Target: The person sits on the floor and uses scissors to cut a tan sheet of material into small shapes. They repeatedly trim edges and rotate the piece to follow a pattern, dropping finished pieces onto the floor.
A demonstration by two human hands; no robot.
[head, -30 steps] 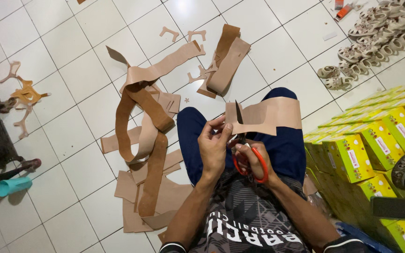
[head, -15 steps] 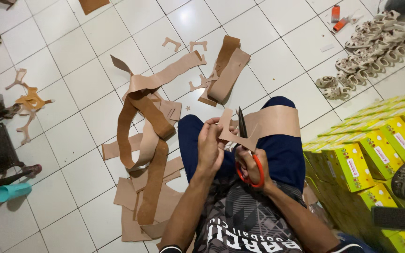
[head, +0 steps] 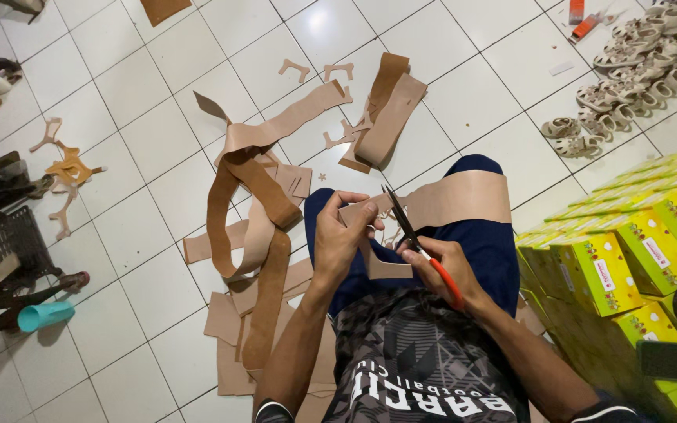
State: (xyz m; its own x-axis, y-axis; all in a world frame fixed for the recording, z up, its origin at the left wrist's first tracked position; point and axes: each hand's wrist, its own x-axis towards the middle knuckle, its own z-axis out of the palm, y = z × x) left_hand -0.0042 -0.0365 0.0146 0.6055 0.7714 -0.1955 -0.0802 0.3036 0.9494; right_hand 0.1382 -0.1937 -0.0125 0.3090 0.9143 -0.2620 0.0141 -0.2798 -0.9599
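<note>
- Tan leather strip (head: 464,197) lies across our lap, over the dark blue shorts (head: 487,251), its long axis running left to right; the free end reaches toward our right knee and the worked end points at our left hand.
- Since half a second ago the scissors (head: 413,235) have tilted: the blades stood nearly upright then, and now they lean up and to the left, with the tips at the strip's upper edge. A second ago the blades were hidden low behind the hands. We judge that the cut is under way along the strip's near end.
- Our left hand (head: 342,235) is closed in a pinch on the strip's cut end, thumb on top, and holds it up off the lap.
- Our right hand (head: 444,270) is wrapped round the orange handles, and the blades are parted a little.
- A small cut piece of the same tan material hangs below the hands; we cannot tell whether it is fully free.
- To our left, longer tan and brown strips (head: 252,227) and offcuts lie heaped on the white tiled floor (head: 127,133).
- To our right stand yellow-green boxes (head: 605,266), and farther off a row of sandals (head: 628,70).
</note>
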